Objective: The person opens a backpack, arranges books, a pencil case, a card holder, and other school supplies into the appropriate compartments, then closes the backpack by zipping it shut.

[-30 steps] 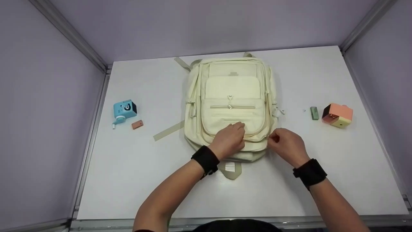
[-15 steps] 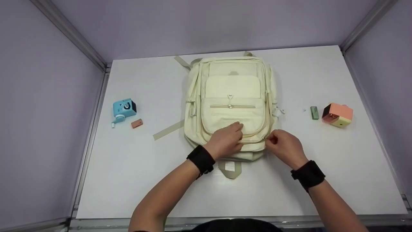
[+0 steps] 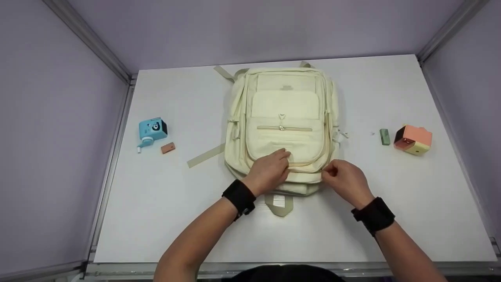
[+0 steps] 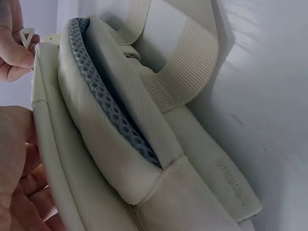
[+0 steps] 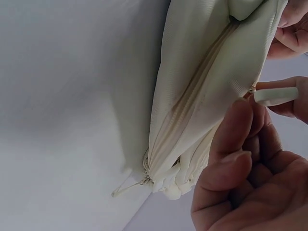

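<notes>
Backpack (image 3: 285,105) lies flat in the middle of the white table (image 3: 297,239), front panel up. Its webbing loop (image 3: 289,205) points toward me, so I judge that the top end is the near one; this would put the fastening within short reach of both hands.

Right hand (image 3: 346,181): fingers pinched together on the zipper pull (image 5: 275,97), at the near right corner of the bag. The pull is small and its slider sits right at the fabric edge, which probably explains a fingertip hold rather than a full fist. The pale tab stands out from the edge between my fingers.

Left hand (image 3: 268,170): laid on the near part of the front panel, fingers bent over the cloth edge. Whether they pinch the cloth or only press on it, I cannot tell. Likely purpose: to steady the soft panel against the pull on the other side.

From the left wrist, grey mesh padding (image 4: 103,103) shows along a fold just below the edge where my hands work.

A webbing strap (image 3: 206,155) trails off to the left, apart from my arm. Well clear of the bag: a blue box with a crank (image 3: 152,129) and a reddish-brown block (image 3: 168,147) on the left; a green block (image 3: 385,137) and a pink-and-yellow box (image 3: 415,139) on the right. Their spacing leaves my forearms room.
</notes>
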`<act>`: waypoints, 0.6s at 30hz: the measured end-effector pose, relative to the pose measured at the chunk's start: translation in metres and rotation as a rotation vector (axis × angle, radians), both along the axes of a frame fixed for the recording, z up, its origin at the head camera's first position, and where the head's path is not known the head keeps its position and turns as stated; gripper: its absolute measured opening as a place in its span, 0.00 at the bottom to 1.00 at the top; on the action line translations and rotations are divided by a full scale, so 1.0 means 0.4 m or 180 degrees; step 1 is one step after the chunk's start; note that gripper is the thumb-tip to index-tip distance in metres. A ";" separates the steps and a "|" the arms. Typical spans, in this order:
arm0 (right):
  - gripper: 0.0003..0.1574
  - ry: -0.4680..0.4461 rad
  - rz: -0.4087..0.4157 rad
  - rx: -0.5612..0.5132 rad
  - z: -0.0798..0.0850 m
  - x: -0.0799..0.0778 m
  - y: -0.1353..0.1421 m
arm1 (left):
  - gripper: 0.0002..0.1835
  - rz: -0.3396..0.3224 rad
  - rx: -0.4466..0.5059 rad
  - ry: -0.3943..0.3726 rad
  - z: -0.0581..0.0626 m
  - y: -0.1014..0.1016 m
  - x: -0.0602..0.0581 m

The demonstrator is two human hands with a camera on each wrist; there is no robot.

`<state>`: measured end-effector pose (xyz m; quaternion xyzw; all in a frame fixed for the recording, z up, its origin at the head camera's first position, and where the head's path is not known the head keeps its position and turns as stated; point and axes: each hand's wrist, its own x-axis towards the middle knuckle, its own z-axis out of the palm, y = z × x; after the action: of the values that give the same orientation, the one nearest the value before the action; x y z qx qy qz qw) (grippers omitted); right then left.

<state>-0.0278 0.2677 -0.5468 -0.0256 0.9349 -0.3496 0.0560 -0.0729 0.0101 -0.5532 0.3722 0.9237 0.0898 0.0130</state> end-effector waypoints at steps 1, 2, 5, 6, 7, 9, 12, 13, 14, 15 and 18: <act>0.04 -0.0012 -0.0002 -0.0021 0.001 0.002 -0.004 | 0.14 0.0013 0.0016 0.0004 0.000 0.000 0.001; 0.04 -0.0029 0.0002 -0.0046 0.002 0.003 -0.008 | 0.14 0.0022 0.0029 0.0009 -0.001 0.000 0.001; 0.04 -0.0071 0.0035 -0.0126 0.006 0.006 -0.024 | 0.15 0.0029 0.0043 0.0042 -0.001 0.001 0.002; 0.04 -0.0073 0.0054 -0.0144 0.007 0.006 -0.031 | 0.14 0.0031 0.0052 0.0061 -0.001 0.001 0.002; 0.04 -0.0066 0.0072 -0.0157 0.008 0.006 -0.038 | 0.14 0.0034 0.0059 0.0078 0.000 0.002 0.002; 0.04 -0.0025 0.0110 -0.0171 0.010 0.003 -0.053 | 0.14 0.0037 0.0068 0.0112 0.000 0.003 0.002; 0.05 0.0046 0.0163 -0.0173 0.013 -0.002 -0.073 | 0.13 0.0043 0.0088 0.0120 0.002 0.007 0.002; 0.05 0.0064 0.0182 -0.0176 0.014 -0.004 -0.079 | 0.12 0.0041 0.0091 0.0111 0.002 0.009 0.002; 0.05 0.0083 0.0198 -0.0177 0.014 -0.006 -0.084 | 0.12 0.0038 0.0091 0.0099 0.003 0.011 0.002; 0.05 0.0103 0.0211 -0.0178 0.015 -0.009 -0.089 | 0.12 0.0036 0.0093 0.0084 0.003 0.014 0.001; 0.05 0.0172 0.0223 -0.0154 0.016 -0.016 -0.096 | 0.12 0.0066 0.0122 0.0003 0.003 0.025 0.000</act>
<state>-0.0344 0.2295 -0.5403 -0.0691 0.9259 -0.3691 0.0423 -0.0729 0.0199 -0.5520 0.3628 0.9257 0.1075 0.0046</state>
